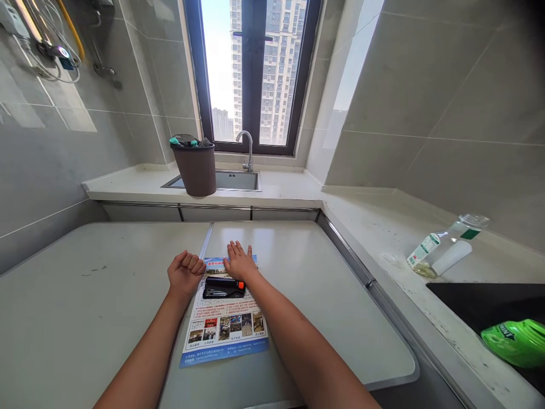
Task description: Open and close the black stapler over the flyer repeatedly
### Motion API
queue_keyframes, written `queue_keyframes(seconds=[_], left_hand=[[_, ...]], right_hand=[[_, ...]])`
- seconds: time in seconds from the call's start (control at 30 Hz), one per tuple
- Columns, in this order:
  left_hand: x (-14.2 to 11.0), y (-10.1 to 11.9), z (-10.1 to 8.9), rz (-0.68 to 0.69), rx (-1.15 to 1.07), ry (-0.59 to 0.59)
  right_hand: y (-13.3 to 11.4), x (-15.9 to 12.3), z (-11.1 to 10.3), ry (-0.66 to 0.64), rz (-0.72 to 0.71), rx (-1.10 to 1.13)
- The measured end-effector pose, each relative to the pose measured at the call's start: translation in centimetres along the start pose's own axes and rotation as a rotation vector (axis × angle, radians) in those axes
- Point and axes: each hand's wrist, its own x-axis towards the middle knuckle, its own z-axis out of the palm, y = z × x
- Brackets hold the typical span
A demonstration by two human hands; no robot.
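A printed flyer point(225, 335) with blue bands, red text and small photos lies on the pale tabletop. On it rests a dark, glossy black object with an orange end point(224, 288), whose exact kind I cannot make out. My left hand point(186, 272) is closed in a fist at the flyer's upper left edge, with nothing showing from it. Over the flyer's upper right part, my right hand point(239, 261) lies flat with the fingers stretched out, just above the black object.
A brown bucket point(195, 170) stands at the sink point(236, 180) below the window. On the right counter point(366, 221) are a clear, labelled bottle-like container point(447, 247) and a bright green package point(517, 342) over a black panel. The pale tabletop point(106, 318) has a seam down its middle.
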Motion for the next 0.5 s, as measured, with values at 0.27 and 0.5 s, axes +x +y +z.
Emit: queue_keyframes(seconds=[0.27, 0.5], left_hand=[[-0.08, -0.03, -0.10, 0.017, 0.033, 0.057], [-0.03, -0.13, -0.23, -0.002, 0.035, 0.066]], right_hand=[[-1.01, 0.24, 0.04, -0.018, -0.031, 0.025], [-0.33, -0.38, -0.17, 0.002, -0.014, 0.052]])
